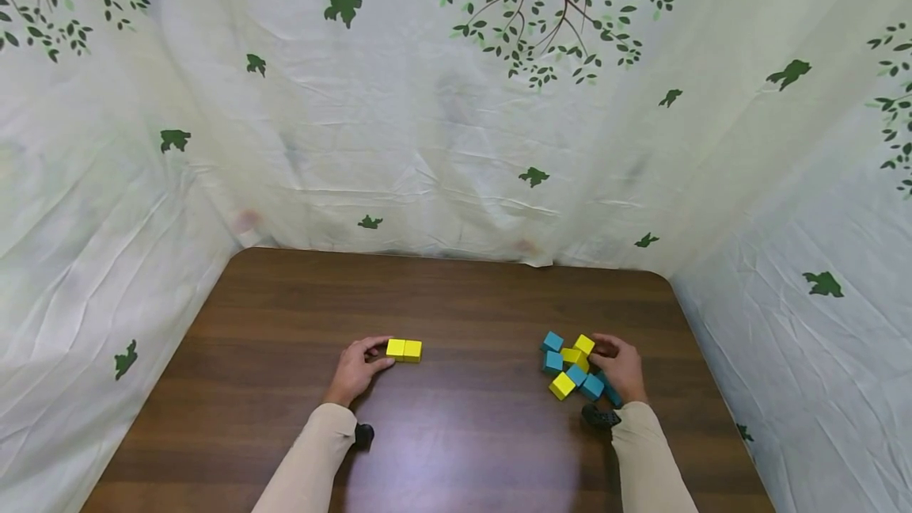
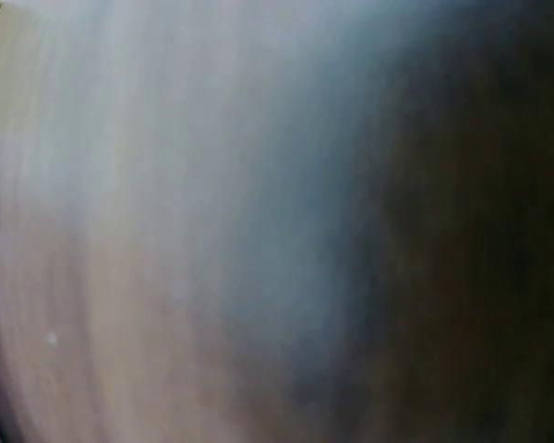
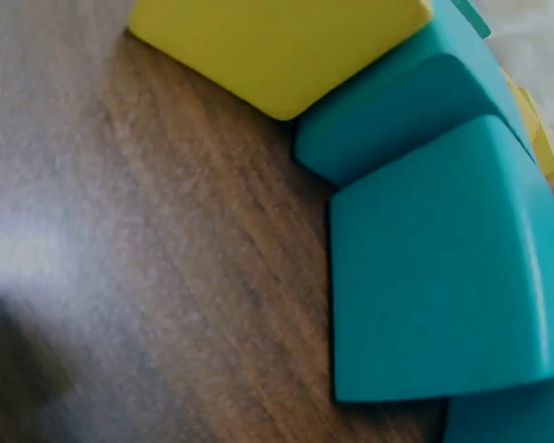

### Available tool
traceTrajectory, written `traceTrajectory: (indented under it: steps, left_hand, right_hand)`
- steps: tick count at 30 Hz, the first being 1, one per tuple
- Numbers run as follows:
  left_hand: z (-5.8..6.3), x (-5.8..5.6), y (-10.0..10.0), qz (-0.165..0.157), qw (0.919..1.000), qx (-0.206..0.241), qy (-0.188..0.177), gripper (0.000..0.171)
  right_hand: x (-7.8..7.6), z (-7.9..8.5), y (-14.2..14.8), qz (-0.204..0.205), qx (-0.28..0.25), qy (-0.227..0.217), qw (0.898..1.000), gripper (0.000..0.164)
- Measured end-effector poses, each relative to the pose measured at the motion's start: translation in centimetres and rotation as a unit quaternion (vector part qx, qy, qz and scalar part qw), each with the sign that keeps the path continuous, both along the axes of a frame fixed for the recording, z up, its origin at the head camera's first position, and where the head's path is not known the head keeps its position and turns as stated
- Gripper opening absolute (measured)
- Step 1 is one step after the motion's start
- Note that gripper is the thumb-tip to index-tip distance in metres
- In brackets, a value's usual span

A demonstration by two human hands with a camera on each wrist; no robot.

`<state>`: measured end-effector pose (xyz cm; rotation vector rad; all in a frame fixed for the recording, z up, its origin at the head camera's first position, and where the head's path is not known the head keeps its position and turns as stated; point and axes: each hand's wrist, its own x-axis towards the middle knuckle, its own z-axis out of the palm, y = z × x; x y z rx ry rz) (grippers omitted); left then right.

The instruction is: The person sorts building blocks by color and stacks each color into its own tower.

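Two yellow blocks (image 1: 404, 351) sit side by side, touching, on the brown table. My left hand (image 1: 352, 370) pinches the left one between thumb and fingers. On the right is a loose cluster of yellow and blue cubes. My right hand (image 1: 620, 366) reaches in from the cluster's right side, its fingers and thumb at a yellow cube (image 1: 584, 344) at the back. A blue cube (image 1: 611, 393) is partly covered by that hand. In the right wrist view a blue cube (image 3: 434, 277) and a yellow cube (image 3: 277, 46) show large, with fingertips at the right edge.
The wood-grain table (image 1: 470, 299) has rounded far corners. A pale cloth (image 1: 427, 125) printed with green leaves hangs behind it and along both sides. A dark wrist camera (image 1: 363, 438) is on the left wrist and another (image 1: 600, 416) on the right. The left wrist view is mostly blurred.
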<state>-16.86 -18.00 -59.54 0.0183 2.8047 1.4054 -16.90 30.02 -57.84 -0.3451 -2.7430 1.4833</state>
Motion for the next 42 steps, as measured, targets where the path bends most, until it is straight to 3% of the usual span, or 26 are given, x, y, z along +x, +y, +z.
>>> traceTrajectory:
  steps: [12, 19, 32, 42]
  left_hand:
    - [0.0, 0.1, 0.1, 0.002, 1.0, 0.002, 0.005, 0.041]
    - [0.2, 0.0, 0.1, 0.001, 1.0, 0.0, -0.006, 0.041]
    - [0.0, 0.0, 0.0, 0.001, 1.0, 0.0, -0.003, 0.041]
    - [-0.1, -0.1, 0.0, 0.002, 1.0, -0.001, -0.008, 0.042]
  right_hand:
    - [-0.3, 0.2, -0.3, 0.019, -0.013, -0.011, 1.0, 0.04]
    - [-1.0, 0.4, -0.6, 0.034, 0.023, -0.015, 0.999, 0.039]
    - [-1.1, 0.5, 0.0, 0.026, 0.044, 0.021, 0.998, 0.034]
    - [-1.1, 0.7, -0.3, 0.029, 0.052, -0.007, 0.998, 0.036]
